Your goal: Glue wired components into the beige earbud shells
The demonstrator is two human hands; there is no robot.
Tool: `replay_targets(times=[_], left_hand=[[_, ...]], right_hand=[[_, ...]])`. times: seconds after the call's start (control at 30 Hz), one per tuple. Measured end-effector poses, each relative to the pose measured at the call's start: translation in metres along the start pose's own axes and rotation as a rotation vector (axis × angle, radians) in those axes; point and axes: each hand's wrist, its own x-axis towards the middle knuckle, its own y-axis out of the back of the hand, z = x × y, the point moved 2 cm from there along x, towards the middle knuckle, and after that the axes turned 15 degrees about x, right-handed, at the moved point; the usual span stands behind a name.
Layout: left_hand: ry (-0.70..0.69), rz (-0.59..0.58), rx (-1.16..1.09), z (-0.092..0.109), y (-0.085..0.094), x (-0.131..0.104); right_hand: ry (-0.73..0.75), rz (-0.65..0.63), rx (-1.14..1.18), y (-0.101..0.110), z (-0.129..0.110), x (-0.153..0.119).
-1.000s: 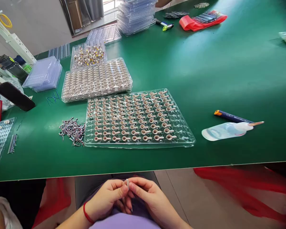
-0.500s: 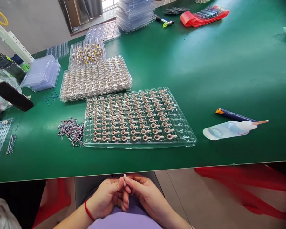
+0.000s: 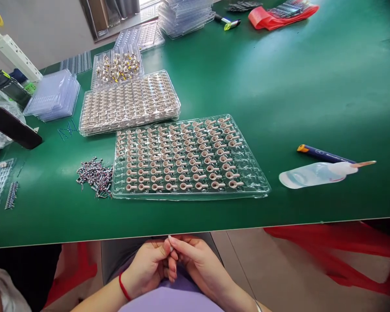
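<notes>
My left hand (image 3: 148,265), with a red string round its wrist, rests in my lap just below the table edge. My right hand (image 3: 199,263) meets it there, and both are closed, thumbs and fingertips pinched together on a small white piece (image 3: 171,248). Fingers hide most of that piece, so its full shape cannot be seen. On the table in front lies a clear plastic tray (image 3: 253,184) with rows of small beige spoon-shaped parts (image 3: 183,186). Left of this tray is a pile of small wire-leaded components (image 3: 95,177).
Behind are a filled tray stack (image 3: 130,104) and a tray of loose white-and-yellow parts (image 3: 118,66). A squeeze bottle (image 3: 315,174) and a dark blue pen-like tool (image 3: 325,154) lie at the right. A phone (image 3: 13,128) leans at the left. Empty trays (image 3: 185,17) are piled at the back.
The white piece, which stuck up between my fingertips before, is now mostly covered by them. My hands stay together in my lap. The view has shifted slightly.
</notes>
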Motion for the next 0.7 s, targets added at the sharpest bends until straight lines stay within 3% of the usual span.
replay_targets(times=[0.37,0.7], left_hand=[[-0.006,0.073,0.003,0.0004,-0.0043,-0.0001],[0.009,0.066,0.016,0.0010,-0.0002,-0.0021]], right_hand=[[0.016,0.113,0.048,0.0016,0.0041,0.0018],[0.027,0.060,0.036,0.0045,0.0061,0.0024]])
